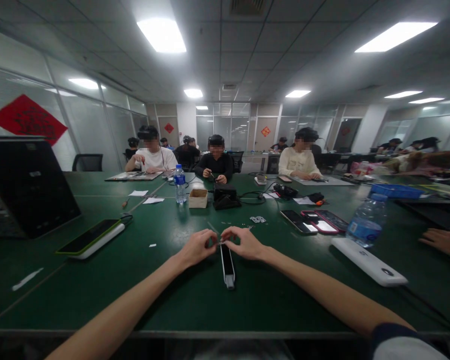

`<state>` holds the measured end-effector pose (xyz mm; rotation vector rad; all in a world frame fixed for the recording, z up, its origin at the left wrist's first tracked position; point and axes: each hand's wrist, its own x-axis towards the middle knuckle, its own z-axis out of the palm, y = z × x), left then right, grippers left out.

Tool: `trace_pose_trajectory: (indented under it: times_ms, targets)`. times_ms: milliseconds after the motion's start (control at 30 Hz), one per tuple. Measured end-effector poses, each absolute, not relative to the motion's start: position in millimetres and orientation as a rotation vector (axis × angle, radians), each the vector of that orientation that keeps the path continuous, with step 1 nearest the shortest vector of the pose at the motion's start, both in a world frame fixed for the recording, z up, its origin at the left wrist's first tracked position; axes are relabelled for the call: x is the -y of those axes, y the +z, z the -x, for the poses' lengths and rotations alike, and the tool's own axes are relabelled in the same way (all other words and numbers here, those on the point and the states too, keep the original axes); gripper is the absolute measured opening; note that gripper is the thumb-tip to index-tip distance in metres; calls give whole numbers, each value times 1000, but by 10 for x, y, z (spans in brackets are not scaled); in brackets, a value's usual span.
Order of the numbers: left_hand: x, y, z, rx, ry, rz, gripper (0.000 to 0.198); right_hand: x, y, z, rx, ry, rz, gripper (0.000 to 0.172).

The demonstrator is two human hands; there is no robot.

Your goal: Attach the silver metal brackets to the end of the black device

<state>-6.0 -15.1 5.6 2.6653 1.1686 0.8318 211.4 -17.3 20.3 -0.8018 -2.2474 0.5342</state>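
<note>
My left hand (197, 248) and my right hand (245, 244) meet over the green table, their fingertips pinching a small silvery metal part (221, 243) between them. The part is too small to make out in detail. Just below the fingers lies a narrow black device with a white edge (227, 265), upright in the view and apart from my palms. A few tiny metal pieces (257, 219) lie on the table beyond my hands.
Phones (298, 221) lie to the right, beside a white power bank (369, 261) and a water bottle (366, 221). A black laptop (32, 187) stands at left. A co-worker's hand (443, 242) rests at the right edge. Several people sit working across the table.
</note>
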Motion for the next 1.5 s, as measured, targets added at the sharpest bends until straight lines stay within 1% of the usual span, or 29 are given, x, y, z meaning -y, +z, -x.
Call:
trace_pose_trajectory:
  times_ms: [133, 267, 400, 567, 767, 1033, 1367, 1500]
  targets:
    - [114, 69, 112, -1229, 794, -2567, 7, 58, 104, -2304, 2211, 398, 901, 15]
    - [88, 41, 127, -1241, 702, -2502, 8, 15, -4, -2450, 2282, 340, 974, 15]
    - [99, 45, 98, -1277, 649, -2449, 10, 19, -73, -2433, 2387, 358, 967, 13]
    - [108, 47, 91, -1301, 651, -2388, 12, 1, -114, -2352, 2371, 364, 985, 11]
    - [76, 4, 106, -1320, 660, -2376, 14, 47, -61, -2335, 2373, 397, 1044, 12]
    - [107, 65, 55, -1338, 644, -2245, 15, 77, -28, -2314, 2362, 428, 1072, 12]
    - [41, -33, 52, -1268, 633, -2405, 20, 21, -114, -2325, 2377, 310, 983, 10]
    - [49, -15, 35, -1275, 576, -2509, 21, -53, -113, -2398, 2443, 228, 931, 15]
